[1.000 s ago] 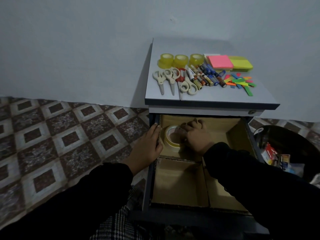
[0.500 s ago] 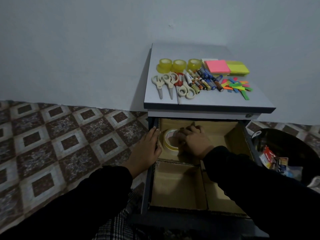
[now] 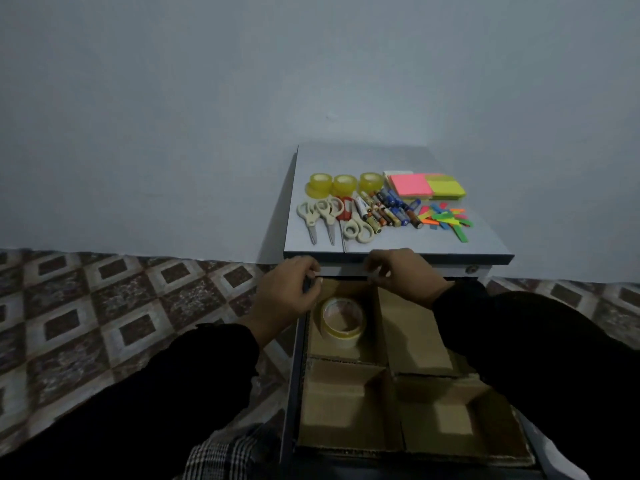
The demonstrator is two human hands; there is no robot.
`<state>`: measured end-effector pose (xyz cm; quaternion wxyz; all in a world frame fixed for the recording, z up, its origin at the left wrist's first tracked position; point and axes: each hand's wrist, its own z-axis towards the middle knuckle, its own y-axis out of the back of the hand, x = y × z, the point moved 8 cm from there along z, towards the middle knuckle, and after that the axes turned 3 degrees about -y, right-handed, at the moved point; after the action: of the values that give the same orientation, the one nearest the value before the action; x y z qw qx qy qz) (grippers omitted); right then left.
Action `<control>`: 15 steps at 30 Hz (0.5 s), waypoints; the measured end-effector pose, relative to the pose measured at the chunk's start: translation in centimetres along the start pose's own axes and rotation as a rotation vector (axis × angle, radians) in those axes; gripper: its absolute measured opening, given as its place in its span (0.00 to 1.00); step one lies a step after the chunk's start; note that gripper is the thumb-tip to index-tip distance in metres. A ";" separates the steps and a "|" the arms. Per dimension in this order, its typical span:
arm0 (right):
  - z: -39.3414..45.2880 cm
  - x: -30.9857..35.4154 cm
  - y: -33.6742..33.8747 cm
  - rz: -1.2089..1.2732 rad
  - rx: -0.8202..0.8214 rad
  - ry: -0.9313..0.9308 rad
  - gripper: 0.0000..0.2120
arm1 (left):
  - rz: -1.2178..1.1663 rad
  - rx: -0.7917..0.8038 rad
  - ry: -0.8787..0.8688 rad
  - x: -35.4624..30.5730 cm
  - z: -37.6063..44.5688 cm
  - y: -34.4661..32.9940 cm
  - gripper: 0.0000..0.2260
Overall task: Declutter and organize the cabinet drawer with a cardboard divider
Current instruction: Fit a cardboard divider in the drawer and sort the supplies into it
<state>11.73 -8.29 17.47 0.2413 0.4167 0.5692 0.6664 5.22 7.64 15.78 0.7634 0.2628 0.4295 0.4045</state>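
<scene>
- Cardboard divider (image 3: 388,367) sits in the open drawer (image 3: 294,375), nearest the viewer, and splits it into four compartments: two on the near side of the fingers and two directly below them. It looks light and stiff but easy to crease, so I would lift it by an upright wall and not by a flap.
- One large tape roll (image 3: 343,322) lies flat in the far-left compartment, just under the left fingertips and apart from them. It should be light, rigid and smooth-sided, so a pinch across the ring or a finger through the core would hold it best.
- Left hand (image 3: 284,296) rests on the drawer's left rim, its fingers curled over the edge.
- Right hand (image 3: 405,275) is at the drawer's far edge beneath the cabinet top (image 3: 485,244), with its fingers bent. Whether they pinch the cardboard I cannot tell.
- Beyond the fingertips, on the top, lie what I count as three pairs of scissors (image 3: 332,220), a heap of batteries (image 3: 388,211) too tangled to count, and loose coloured strips (image 3: 446,220).
- Farthest from the fingers are three small tape rolls (image 3: 343,184) and two bright sticky-note pads (image 3: 427,185), with a white one partly hidden behind them.
</scene>
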 end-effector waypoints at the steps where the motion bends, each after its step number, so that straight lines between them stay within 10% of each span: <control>1: 0.3 -0.2 0.7 0.009 -0.022 -0.004 0.10 | 0.001 0.007 0.007 -0.1 0.7 0.2 0.10; 15: 9.3 -2.5 8.6 0.002 -0.216 -0.057 0.12 | 0.242 0.012 -0.028 0.6 12.7 1.3 0.11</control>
<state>22.07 -7.15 25.07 0.3000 0.4077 0.4867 0.7120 15.86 8.14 22.77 0.7133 0.3231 0.3864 0.4874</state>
